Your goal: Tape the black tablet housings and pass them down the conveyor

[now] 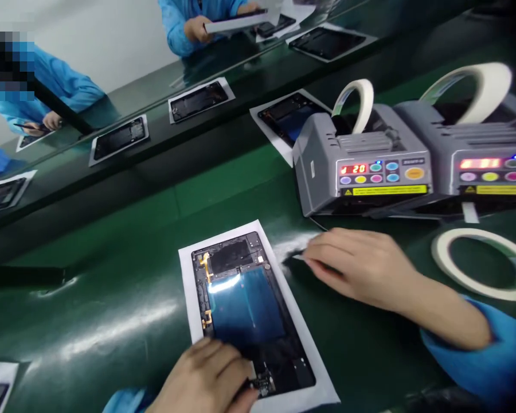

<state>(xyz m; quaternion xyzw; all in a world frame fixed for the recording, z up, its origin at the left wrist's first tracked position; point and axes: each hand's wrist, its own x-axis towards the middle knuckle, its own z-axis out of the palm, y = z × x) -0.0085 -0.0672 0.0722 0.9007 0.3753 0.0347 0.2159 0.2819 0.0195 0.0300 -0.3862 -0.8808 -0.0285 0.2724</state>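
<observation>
An opened tablet [251,304], its inner parts and blue-filmed battery showing, lies on a white sheet [187,275] in front of me. My left hand [210,376] rests over the tablet's lower left part, fingers bent and close together. Its thumb and fingertips are beside a small circuit board [265,383]; what they pinch, if anything, is hidden. To the right of the tablet, my right hand [361,267] pinches a thin dark tool [296,254], blurred, its tip pointing left toward the tablet's edge and apart from it.
Two grey tape dispensers [327,172] with lit displays stand at the right, white tape rolls on top. A loose tape roll [442,267] lies near my right forearm. Behind, a raised ledge carries several tablets [200,102] on white sheets. Two co-workers in blue sleeves [174,28] sit across.
</observation>
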